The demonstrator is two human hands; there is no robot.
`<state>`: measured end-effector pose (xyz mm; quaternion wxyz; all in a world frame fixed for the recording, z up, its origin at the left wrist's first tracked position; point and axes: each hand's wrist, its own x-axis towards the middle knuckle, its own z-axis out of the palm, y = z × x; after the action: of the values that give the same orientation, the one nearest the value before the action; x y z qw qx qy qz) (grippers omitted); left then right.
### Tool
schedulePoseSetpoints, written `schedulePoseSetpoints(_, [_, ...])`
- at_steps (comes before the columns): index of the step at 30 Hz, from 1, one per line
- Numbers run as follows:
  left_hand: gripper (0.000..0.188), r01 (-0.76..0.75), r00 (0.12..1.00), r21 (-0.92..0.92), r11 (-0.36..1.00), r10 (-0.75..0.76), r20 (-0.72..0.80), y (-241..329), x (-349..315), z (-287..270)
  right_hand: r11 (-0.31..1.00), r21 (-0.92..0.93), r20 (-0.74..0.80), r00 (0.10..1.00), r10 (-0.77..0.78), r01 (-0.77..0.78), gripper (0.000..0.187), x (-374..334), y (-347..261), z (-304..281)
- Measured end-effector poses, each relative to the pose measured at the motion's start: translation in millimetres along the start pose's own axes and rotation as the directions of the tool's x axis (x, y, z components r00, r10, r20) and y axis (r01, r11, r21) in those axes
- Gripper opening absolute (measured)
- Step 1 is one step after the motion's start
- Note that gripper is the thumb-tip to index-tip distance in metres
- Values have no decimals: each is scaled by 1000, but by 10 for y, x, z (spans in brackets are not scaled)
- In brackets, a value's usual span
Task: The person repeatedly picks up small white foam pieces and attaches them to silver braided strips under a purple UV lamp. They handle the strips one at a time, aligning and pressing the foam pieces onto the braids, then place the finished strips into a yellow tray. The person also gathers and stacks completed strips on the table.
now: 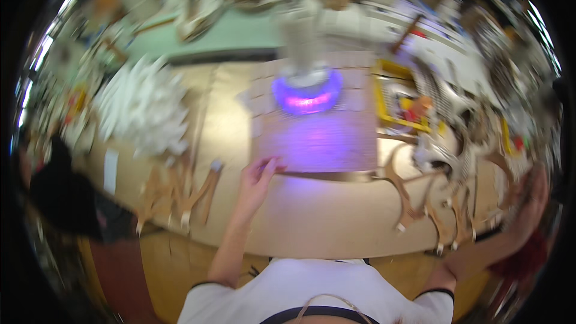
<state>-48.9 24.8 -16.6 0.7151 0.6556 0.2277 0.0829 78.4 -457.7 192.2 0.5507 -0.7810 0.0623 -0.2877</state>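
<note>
My left hand (258, 181) is at the front left corner of a square brown board (354, 150). Its thumb and fingers come together by the board's edge, around something too small and blurred to name. Purple light from a round lamp head (307, 93) falls on the board. Pale flat pieces line the board's left and far edges. Far out to the right, my right hand (531, 195) is smeared by motion beside curved tan strap-like pieces (408, 198) with white ends. What its fingers do cannot be made out.
A heap of white pieces (144, 105) lies left of the board, with more tan strap-like pieces (165, 189) in front. A yellow tray (384, 99) with small items stands to the right. Behind are a green surface (240, 33) and a hammer-like tool (408, 33). A dark shape (63, 186) is at far left.
</note>
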Motion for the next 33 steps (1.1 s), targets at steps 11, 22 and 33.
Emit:
schedulePoseSetpoints(11, [29,128,826,657,743,287,-486,-100,-478,-1021,111,-820,563,826,-21,562,55,2162,2020,2023])
schedulePoseSetpoints(22, [29,76,822,911,405,491,-287,-416,-558,-1352,461,-552,746,659,-99,695,47,802,1515,1993])
schedulePoseSetpoints(33, [30,-254,748,310,916,389,-538,316,-728,-1982,809,-465,701,708,88,360,42,195,961,970])
